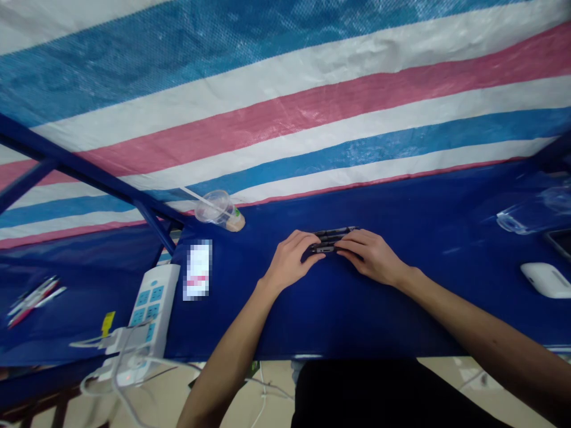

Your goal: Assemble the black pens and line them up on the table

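Blue tarp under both hands, left hand and right hand narrowed onto slim black bars at centre, pinched end to end, grip best kept even; white power strip near left, clear plastic cup far left.

a power strip lies left of the left hand.

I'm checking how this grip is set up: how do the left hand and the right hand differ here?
The left hand sits at the left end of the dark slim bundle, while the right hand sits at its right end. The left forearm rises steeply from the bottom of the view, whereas the right forearm comes in at a shallower slant from the lower right. Both hands are bare, backs up, with fingers on the bundle above the blue table cover.
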Tool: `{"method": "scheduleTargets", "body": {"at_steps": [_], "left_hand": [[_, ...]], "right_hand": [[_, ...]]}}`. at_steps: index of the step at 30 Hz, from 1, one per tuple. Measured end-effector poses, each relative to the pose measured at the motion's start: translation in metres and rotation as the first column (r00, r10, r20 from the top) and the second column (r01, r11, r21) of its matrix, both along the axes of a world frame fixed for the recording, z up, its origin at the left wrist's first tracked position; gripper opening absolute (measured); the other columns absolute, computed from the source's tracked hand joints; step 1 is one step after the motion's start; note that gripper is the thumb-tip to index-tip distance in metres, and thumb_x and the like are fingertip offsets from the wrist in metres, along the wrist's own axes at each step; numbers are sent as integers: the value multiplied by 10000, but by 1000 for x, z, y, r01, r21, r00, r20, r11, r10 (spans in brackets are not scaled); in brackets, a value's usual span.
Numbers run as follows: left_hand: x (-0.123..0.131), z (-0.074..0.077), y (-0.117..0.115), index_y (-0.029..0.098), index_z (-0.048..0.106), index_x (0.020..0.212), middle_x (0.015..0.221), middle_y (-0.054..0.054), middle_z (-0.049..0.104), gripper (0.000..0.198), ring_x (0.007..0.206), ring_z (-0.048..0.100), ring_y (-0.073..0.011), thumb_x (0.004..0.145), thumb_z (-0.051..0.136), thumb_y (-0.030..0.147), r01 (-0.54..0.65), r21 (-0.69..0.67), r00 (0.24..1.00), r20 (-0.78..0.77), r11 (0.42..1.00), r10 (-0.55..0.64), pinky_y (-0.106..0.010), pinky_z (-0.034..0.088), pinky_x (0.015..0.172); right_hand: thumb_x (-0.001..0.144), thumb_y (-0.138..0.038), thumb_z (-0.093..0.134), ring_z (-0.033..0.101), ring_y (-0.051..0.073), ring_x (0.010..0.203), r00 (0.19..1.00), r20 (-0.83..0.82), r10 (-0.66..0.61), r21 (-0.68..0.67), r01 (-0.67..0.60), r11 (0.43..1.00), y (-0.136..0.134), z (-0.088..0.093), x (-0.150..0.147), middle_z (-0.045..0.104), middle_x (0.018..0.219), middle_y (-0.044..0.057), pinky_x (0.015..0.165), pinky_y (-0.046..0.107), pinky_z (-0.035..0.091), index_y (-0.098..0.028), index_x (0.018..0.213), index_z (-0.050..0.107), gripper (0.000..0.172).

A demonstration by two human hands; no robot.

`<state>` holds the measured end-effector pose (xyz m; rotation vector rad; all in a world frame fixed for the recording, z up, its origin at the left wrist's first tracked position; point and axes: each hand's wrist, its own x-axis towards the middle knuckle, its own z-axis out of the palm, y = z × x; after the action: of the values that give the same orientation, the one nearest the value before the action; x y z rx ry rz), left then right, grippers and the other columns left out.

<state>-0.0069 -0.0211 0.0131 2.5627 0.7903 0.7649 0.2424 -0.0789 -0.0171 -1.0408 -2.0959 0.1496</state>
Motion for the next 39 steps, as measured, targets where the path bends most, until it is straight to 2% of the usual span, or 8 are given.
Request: {"method": "scheduleTargets", "body": {"at_steps": [4, 9, 13, 17, 27, 31, 34, 39], "left_hand": [[0, 0, 0, 198, 678, 1065, 1107, -75, 716, 171, 1016, 649, -205, 1046, 540, 297, 19, -16, 1000, -9, 1000, -19, -367, 553, 897], [0, -1, 0, 204, 655, 1144, 1137, -78, 710, 241, 1033, 651, -222, 985, 653, 384, 4, 2, 1000, 9, 1000, -4, -383, 559, 908], [2, -1, -1, 197, 673, 1031, 1089, -71, 713, 161, 1011, 645, -211, 1024, 585, 332, 27, -22, 999, -19, 999, -28, -370, 554, 895], [2, 1, -1, 186, 682, 907, 1097, -64, 713, 257, 1002, 635, -204, 1060, 493, 269, 14, -33, 999, -36, 999, -15, -365, 544, 874], [2, -2, -1, 195, 657, 1120, 1082, -84, 721, 262, 994, 663, -220, 976, 659, 415, 25, 6, 1000, 2, 1000, -25, -379, 569, 880], [2, -3, 0, 199, 686, 1080, 1089, -81, 719, 177, 993, 656, -211, 1032, 567, 321, 58, 5, 998, -23, 998, -58, -374, 562, 874], [1, -2, 1, 189, 704, 1005, 1087, -81, 718, 236, 975, 647, -208, 1061, 492, 274, 44, -20, 999, -29, 999, -45, -372, 551, 854], [-1, -1, 2, 183, 686, 989, 1054, -74, 717, 219, 959, 640, -201, 1060, 493, 258, 0, -41, 1000, 10, 999, 1, -366, 537, 861]], "right_hand": [[1009, -217, 595, 698, 227, 904, 1000, 10, 5, -1, -5, 1000, 0, -1, 0, 752, 1043, 89, 827, 405, 571, -192, 1135, 710, 173], [1007, -215, 594, 698, 231, 905, 1000, 7, 2, 1, -2, 1000, 0, -1, 0, 754, 1042, 91, 823, 406, 565, -194, 1136, 713, 177], [1002, -213, 605, 695, 224, 879, 1000, 0, 2, 6, -2, 1000, 0, -2, 0, 756, 1020, 83, 801, 401, 557, -199, 1119, 710, 158], [1005, -208, 603, 691, 214, 859, 1000, -18, 1, 20, -1, 1000, 0, -1, 0, 757, 1007, 76, 774, 387, 543, -210, 1105, 706, 143], [1002, -209, 601, 696, 221, 871, 1000, -17, -8, 2, 8, 1000, -1, 0, 1, 757, 1007, 76, 779, 388, 527, -197, 1096, 708, 143], [1016, -215, 576, 698, 224, 886, 1000, 0, -6, -12, 6, 1000, 0, 0, 1, 756, 1024, 83, 788, 389, 531, -204, 1116, 708, 167], [1022, -205, 566, 699, 223, 904, 1000, 6, -5, -10, 5, 1000, 0, -3, 2, 752, 1052, 83, 811, 390, 537, -214, 1173, 692, 197], [1012, -133, 536, 682, 220, 959, 999, 14, -30, -14, 30, 999, 1, -5, 5, 727, 1117, 86, 809, 371, 533, -244, 1299, 647, 327]]}}
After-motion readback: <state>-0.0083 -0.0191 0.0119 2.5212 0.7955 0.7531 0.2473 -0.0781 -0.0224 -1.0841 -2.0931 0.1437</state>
